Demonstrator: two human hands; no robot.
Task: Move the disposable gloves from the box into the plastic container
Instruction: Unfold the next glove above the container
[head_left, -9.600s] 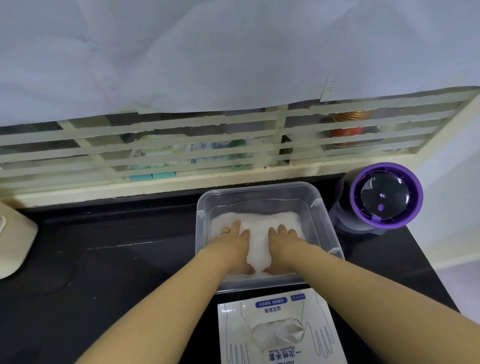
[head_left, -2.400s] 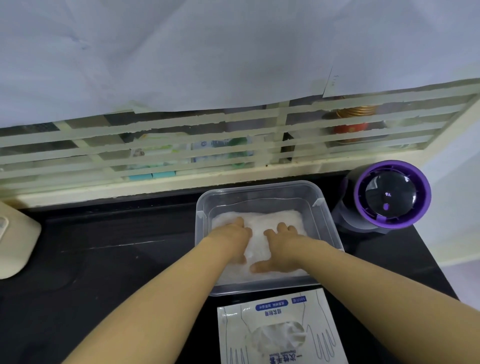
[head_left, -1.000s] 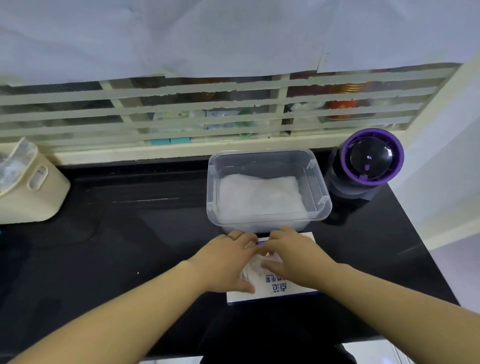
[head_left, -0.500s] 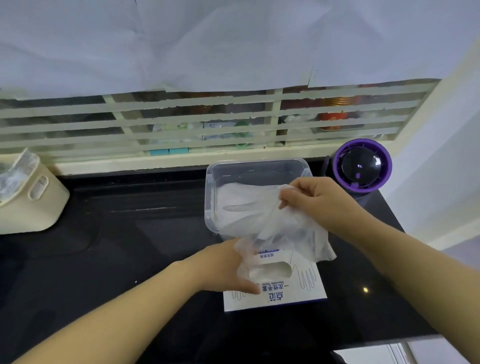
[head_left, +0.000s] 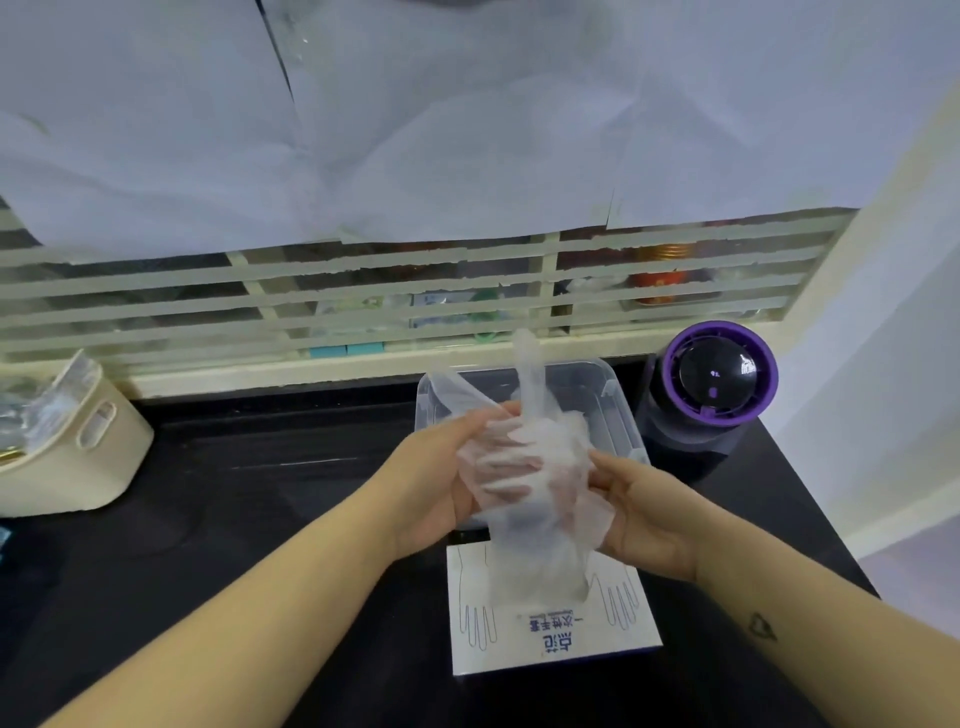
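Found gloves (head_left: 535, 499) drawn up out of box (head_left: 550, 639), bunch hanging over it, just short of container (head_left: 613, 410). Noted left hand (head_left: 431, 483) off box since half a second ago, now curled round bunch; right hand (head_left: 644, 514) gripping opposite side. Judged ready for lowering in.

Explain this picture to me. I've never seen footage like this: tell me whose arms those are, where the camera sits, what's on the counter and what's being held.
There is no machine here. The single picture comes from a camera worn on a person's head, looking forward and down, so the two bare arms are the wearer's own. The left hand and right hand together grip a bunch of thin, see-through disposable gloves. The bunch hangs above the white glove box, in front of the clear plastic container. Both stand on a black counter, with a purple-rimmed device at right and a beige bin at left.
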